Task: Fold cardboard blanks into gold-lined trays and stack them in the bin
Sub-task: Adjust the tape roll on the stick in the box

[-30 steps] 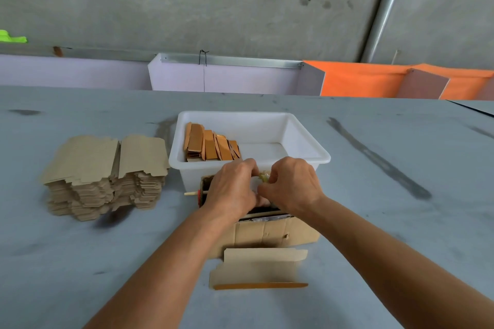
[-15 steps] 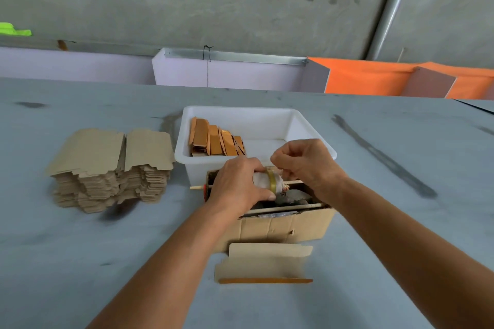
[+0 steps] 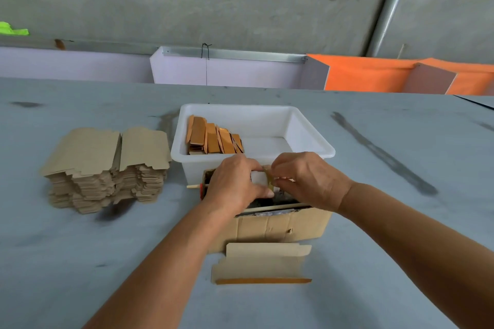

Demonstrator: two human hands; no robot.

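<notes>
1. At the centre of the grey table (image 3: pixel 80 262) we see both hands working over an open cardboard box (image 3: pixel 280 224), which touches the near wall of the white bin (image 3: pixel 315 139).
2. Our left hand (image 3: pixel 235 184) curls round a white roll (image 3: pixel 258 178) on a thin stick (image 3: pixel 193 186) that juts past the box's 9 o'clock edge.
3. Our right hand (image 3: pixel 307 179) pinches a yellowish strip (image 3: pixel 268 177) at the roll's 3 o'clock end; we cannot tell what the strip is.
4. Folded gold-lined trays (image 3: pixel 213 136) stand on edge in the bin's 9 o'clock half; its 3 o'clock half shows bare white floor.
5. One cardboard blank (image 3: pixel 262 262) lies flat at 6 o'clock from the box, just beside it, a gold edge along its near side.
6. A tall stack of blanks (image 3: pixel 107 165) sits at 9 o'clock from the bin, near it but apart.
7. Open tabletop spreads at 3 o'clock from the bin and box, marked by a dark streak (image 3: pixel 382 155), and on toward the table's far edge at 12 o'clock.
</notes>
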